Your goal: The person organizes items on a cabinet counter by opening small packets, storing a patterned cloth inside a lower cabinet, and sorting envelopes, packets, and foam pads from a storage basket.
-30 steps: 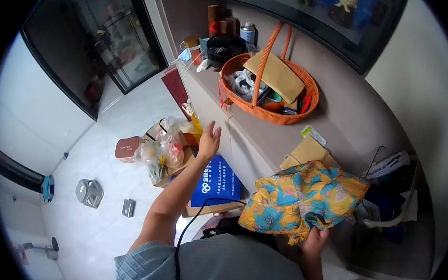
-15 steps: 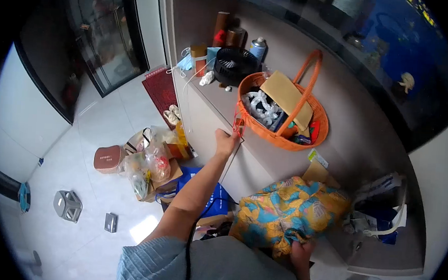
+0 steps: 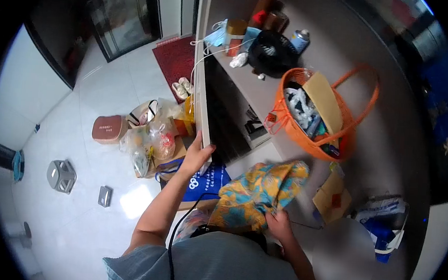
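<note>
My left hand [image 3: 197, 156] grips the edge of a pale cabinet door [image 3: 201, 87], which stands open on a dark compartment [image 3: 230, 115]. My right hand [image 3: 279, 223] is closed on a yellow cloth [image 3: 261, 193] with blue and orange patterns, held in front of my body. Above the cloth, the orange basket [image 3: 306, 145] stands on the cabinet top, holding a tan packet [image 3: 323, 101] and white wrapped items. A blue bag [image 3: 206, 184] lies on the floor below the door.
On the cabinet top are a black fan [image 3: 273, 53], a jar [image 3: 235, 37], a spray can [image 3: 300, 40] and a brown envelope [image 3: 332, 198]. Plastic bags [image 3: 157, 141], a brown case [image 3: 109, 129], a grey stool [image 3: 62, 176] and a small box [image 3: 104, 196] are on the floor.
The cabinet door has swung open with my left hand, which moved left and down from beside the basket's red cord. My right hand has drawn the yellow cloth left, uncovering the envelope.
</note>
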The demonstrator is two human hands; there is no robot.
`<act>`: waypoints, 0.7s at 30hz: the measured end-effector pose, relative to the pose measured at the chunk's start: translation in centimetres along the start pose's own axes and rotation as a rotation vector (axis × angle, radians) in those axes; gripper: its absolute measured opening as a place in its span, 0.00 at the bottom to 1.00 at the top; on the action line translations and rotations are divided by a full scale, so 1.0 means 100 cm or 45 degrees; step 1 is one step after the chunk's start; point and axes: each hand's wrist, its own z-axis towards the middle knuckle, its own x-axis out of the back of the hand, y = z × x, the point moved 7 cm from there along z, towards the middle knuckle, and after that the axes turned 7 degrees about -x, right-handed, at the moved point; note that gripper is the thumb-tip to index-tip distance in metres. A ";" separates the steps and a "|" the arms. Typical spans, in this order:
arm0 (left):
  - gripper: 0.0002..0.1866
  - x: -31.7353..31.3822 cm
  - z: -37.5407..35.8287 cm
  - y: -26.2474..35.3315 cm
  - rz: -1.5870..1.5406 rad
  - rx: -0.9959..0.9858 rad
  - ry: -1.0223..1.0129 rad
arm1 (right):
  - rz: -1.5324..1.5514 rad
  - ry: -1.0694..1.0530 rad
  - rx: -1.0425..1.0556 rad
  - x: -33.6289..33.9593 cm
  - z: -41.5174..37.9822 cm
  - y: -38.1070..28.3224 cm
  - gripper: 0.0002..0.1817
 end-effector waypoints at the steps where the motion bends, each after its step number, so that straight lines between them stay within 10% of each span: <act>1: 0.42 0.010 -0.004 -0.001 0.042 0.039 -0.018 | -0.083 -0.055 0.028 -0.009 0.010 -0.007 0.13; 11: 0.41 0.071 -0.016 0.022 -0.199 0.006 -0.092 | -0.018 -0.619 -0.338 -0.086 0.128 -0.082 0.13; 21: 0.45 0.092 -0.017 0.014 -0.229 -0.002 -0.062 | 0.943 -0.111 -0.401 -0.090 0.246 -0.120 0.05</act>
